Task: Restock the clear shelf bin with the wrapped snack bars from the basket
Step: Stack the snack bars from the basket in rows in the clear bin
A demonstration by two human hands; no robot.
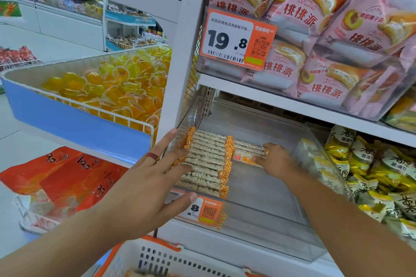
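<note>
With our left hand [155, 177] flat and open against the snack bar row [206, 162] in the clear shelf bin [281, 227], our right hand [275, 159] pinching the loose bar [248, 153] could knock that row askew.

**Bin mostly open on the right, crowded at left**

The clear shelf bin [265, 229] has bare floor across its right half and back. A row of wrapped snack bars [206, 162] fills the left side, and the left hand [157, 177] spreads over that row, blocking entry there. The right hand [275, 159] holds 1 bar [247, 153] mid-bin, just beside the row. The shelf board [292, 101] above caps the headroom. A white basket [180, 261] sits close below the bin's front wall.
</note>
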